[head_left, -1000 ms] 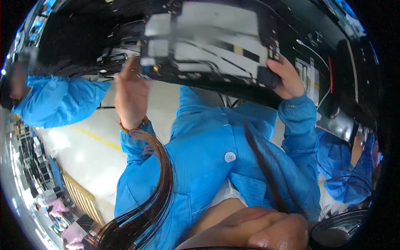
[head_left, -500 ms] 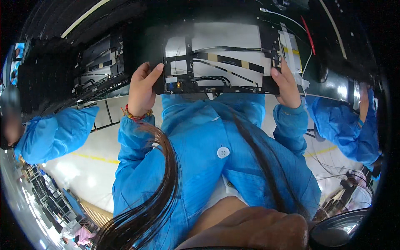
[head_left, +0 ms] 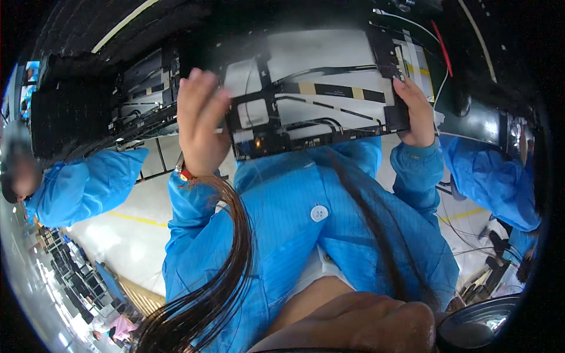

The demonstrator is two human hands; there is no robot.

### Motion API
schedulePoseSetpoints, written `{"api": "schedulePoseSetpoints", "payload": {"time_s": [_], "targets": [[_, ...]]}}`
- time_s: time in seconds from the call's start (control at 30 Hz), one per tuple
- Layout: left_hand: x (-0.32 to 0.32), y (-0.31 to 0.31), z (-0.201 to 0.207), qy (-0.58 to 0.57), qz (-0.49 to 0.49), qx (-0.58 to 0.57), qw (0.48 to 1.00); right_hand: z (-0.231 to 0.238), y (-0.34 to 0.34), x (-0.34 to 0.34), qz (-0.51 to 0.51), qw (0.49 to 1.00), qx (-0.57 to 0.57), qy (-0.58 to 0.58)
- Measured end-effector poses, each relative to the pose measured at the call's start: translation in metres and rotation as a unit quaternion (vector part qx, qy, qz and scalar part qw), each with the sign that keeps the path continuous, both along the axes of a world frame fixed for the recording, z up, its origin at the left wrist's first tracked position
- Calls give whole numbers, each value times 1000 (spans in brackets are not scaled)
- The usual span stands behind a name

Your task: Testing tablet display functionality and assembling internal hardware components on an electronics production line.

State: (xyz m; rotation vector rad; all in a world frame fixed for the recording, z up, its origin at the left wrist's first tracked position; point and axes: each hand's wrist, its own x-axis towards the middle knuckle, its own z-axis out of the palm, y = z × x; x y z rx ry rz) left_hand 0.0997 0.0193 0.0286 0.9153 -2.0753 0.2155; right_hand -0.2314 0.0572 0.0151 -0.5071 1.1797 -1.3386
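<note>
In front of me is an opened tablet-like device (head_left: 321, 79) with a black frame, silvery panels and dark flat cables with tan tape bands. It sits slightly tilted, its left end nearer to me. My right hand (head_left: 416, 112) grips its right edge, thumb on top; the fingers beneath are hidden. Beside the left edge, my left hand (head_left: 202, 120) is blurred, with its fingers stretched out and apart. A small orange glint shows at the device's lower left corner.
A similar opened device (head_left: 141, 88) lies to the left, by a black block-like stack (head_left: 70, 120). A white cable (head_left: 412, 19) and a red strip (head_left: 441, 47) lie at the right. Blue-clothed people are on both sides (head_left: 88, 185).
My left hand has loosened from the device's left edge and its fingers have spread. The device has tilted, its left end coming toward me, while my right hand keeps its grip.
</note>
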Motion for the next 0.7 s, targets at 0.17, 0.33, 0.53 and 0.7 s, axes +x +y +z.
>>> {"api": "schedulePoseSetpoints", "payload": {"time_s": [0.17,0.33,0.53,0.7], "targets": [[7,14,33,-105,-180,18,978,-3,0,-24,203,964,27,167],[6,11,27,-114,-204,-58,971,35,-2,-9,143,690,-279,652],[-2,13,33,-110,-220,-29,969,43,-14,12,359,654,-385,543],[-4,13,36,-105,-222,-13,969,50,-10,14,368,704,-337,505]]}}
